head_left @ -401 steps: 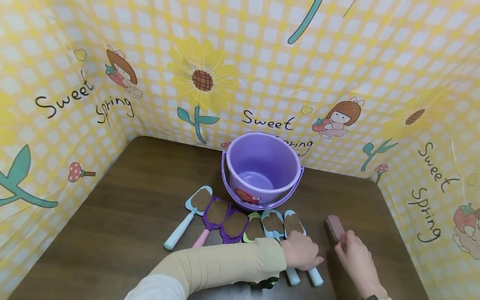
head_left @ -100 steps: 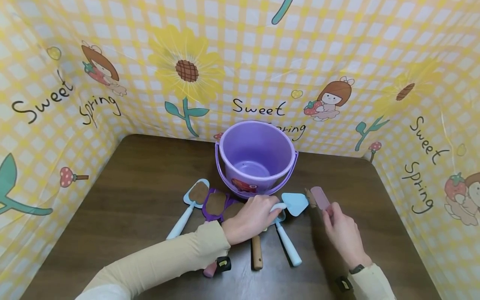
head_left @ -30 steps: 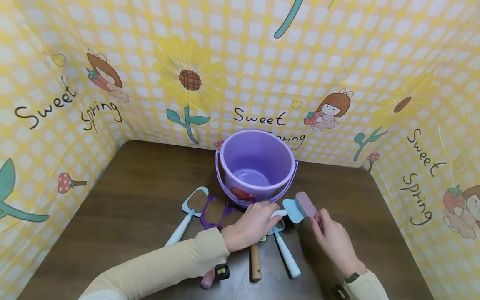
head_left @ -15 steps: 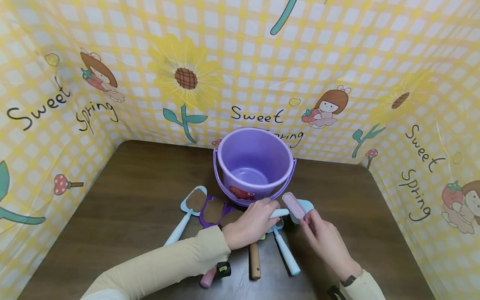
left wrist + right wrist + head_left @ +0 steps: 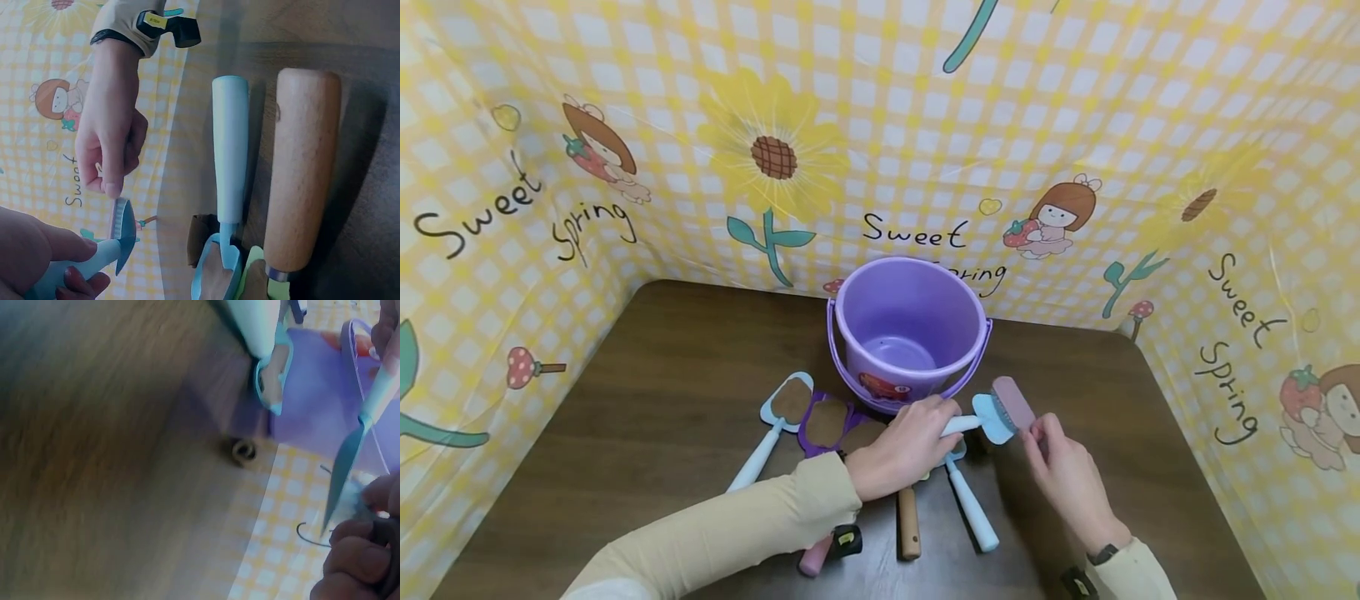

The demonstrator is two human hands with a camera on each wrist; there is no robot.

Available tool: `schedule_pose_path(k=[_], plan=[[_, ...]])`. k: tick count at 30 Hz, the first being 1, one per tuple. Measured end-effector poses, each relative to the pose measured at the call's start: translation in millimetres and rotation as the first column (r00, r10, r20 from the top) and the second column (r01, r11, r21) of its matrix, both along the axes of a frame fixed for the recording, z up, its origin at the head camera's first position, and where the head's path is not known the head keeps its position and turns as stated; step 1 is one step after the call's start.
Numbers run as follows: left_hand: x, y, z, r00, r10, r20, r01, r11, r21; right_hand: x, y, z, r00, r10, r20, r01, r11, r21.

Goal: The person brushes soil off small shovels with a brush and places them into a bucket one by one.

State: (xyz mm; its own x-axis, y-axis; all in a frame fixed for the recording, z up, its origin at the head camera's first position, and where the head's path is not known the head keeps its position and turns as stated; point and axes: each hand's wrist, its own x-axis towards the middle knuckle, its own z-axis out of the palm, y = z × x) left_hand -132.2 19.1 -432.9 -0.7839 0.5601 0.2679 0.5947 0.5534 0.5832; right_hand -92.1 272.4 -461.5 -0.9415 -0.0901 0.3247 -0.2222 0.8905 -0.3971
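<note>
My left hand grips the handle of a light blue toy shovel, its blade raised and pointing right. My right hand pinches the end of a pink brush, whose bristles lie against the blade. In the left wrist view, the bristles meet the blade's face. Below the raised shovel, a curled brown piece lies on the table. Another light blue shovel and a wooden-handled tool lie under my left hand, with brown patches on their blades.
A purple bucket stands just behind my hands with its handle lowered. To the left lie a light blue shovel and purple tools, brown-covered on the blades. Yellow checked cloth walls the brown table.
My left hand has left the row of tools and lifted the shovel. A brown piece has come off its blade. The brush sweeps across the blade, now further right than half a second ago.
</note>
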Motion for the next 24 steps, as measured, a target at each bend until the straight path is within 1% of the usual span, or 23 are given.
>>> schedule_pose_path(k=[2, 4, 8, 10, 12, 14, 18, 21, 24], plan=[[-0.7, 0, -1.0, 1.0, 0.005, -0.001, -0.005, 1.0, -0.007, -0.7, 2, 0.5, 1.0, -0.023, -0.008, 0.023, 1.0, 0.004], [-1.1, -1, -2.1, 1.0, 0.014, -0.012, -0.014, 1.0, -0.017, 0.1, 2, 2.3, 1.0, -0.024, -0.008, 0.024, 1.0, -0.002], [-0.9, 0, -3.3, 0.998, 0.036, -0.056, -0.038, 0.999, -0.037, 3.8, -8, 7.0, 0.999, 0.038, 0.003, -0.038, 0.999, -0.033], [0.1, 1, -3.2, 0.995, 0.045, -0.084, -0.049, 0.997, -0.053, 5.2, -15, 6.9, 0.997, 0.071, 0.009, -0.07, 0.997, -0.036], [1.1, 2, -3.8, 0.993, 0.057, -0.105, -0.064, 0.995, -0.071, 5.5, -18, 4.9, 0.996, 0.081, 0.025, -0.08, 0.996, -0.032], [1.8, 3, -4.8, 0.99, 0.065, -0.123, -0.076, 0.994, -0.084, 5.3, -17, 1.6, 0.997, 0.064, 0.039, -0.063, 0.998, -0.024], [2.1, 3, -5.5, 0.99, 0.066, -0.126, -0.078, 0.993, -0.09, 4.4, -8, -2.0, 0.997, -0.012, 0.079, 0.013, 1.0, -0.009], [1.8, 4, -5.1, 0.99, 0.054, -0.127, -0.064, 0.995, -0.08, 4.6, -3, -2.7, 0.996, -0.066, 0.065, 0.066, 0.998, 0.001], [1.6, 4, -4.6, 0.989, 0.05, -0.138, -0.062, 0.995, -0.079, 6.0, -1, -1.0, 0.996, -0.092, 0.015, 0.092, 0.996, 0.0]])
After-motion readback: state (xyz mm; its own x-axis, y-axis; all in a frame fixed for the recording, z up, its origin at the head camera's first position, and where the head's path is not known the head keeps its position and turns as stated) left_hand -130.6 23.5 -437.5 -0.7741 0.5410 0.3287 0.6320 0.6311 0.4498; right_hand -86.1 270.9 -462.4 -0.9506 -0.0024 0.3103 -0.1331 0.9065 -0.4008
